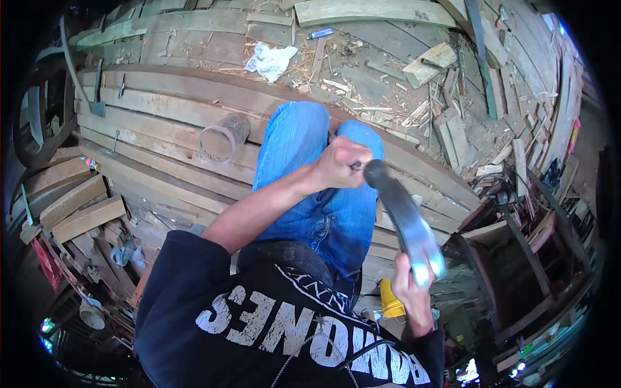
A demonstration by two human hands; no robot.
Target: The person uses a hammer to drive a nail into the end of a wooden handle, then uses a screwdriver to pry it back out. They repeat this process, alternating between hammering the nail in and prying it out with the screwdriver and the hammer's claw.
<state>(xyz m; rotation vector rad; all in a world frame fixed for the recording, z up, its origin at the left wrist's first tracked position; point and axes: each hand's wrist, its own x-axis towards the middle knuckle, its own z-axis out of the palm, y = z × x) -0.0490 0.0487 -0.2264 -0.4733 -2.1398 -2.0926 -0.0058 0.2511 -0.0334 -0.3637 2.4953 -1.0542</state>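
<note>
Item: metal blade (404, 216), grey, smooth, slightly curved, lying from centre toward 4 o'clock over the jeans-clad knees (310, 194). I log the right hand (414, 294) closed round its lower end and the left hand (337, 165) fisted on its upper tip. I judge firm bracing at both ends best. Surround: rough planks (162, 110); clear jar (223, 137) at 10; crumpled white rag (270, 61) at 12.

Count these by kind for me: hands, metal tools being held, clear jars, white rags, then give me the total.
Hands: 2 (left hand, right hand)
Metal tool: 1
Clear jar: 1
White rag: 1
Total: 5
</note>
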